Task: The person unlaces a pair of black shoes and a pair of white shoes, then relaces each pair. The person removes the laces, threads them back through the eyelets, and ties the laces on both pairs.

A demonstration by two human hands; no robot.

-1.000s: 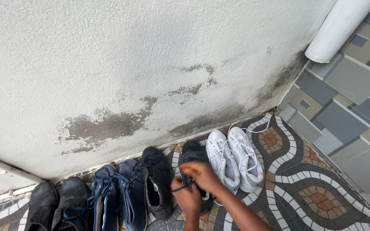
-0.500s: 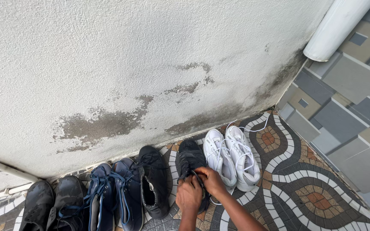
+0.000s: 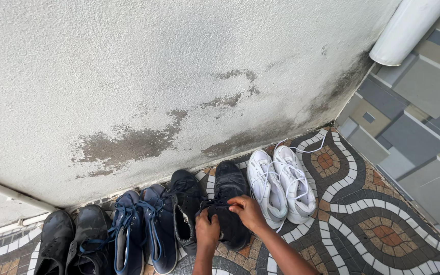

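Both hands are down on the black shoe [image 3: 230, 196], which stands on the mosaic floor [image 3: 362, 214] near its back edge, toe to the wall [image 3: 179, 76]; the left hand [image 3: 207, 229] is closed on the shoe's near left side, at the collar, fingers curled round it; the right hand [image 3: 248, 211] is pinched shut over the top of the tongue, and what it has looks like the black lace [image 3: 215, 202], though the strand is too dark to follow; so the lacing is in hand and, by my reading, not finished, since no bow or knot shows on this shoe; its partner, the black boot [image 3: 185, 214], sits touching it on the left with its mouth gaping and laces loose, so that one looks undone too; just right of the shoe the white trainers [image 3: 281, 186] stand side by side, laces threaded but one end trailing off toward the wall; further left along the back edge come the blue shoes [image 3: 143, 229], laces slack, then the dark shoes [image 3: 70, 244] near the left corner; a white pipe [image 3: 408, 30] hangs at the upper right.
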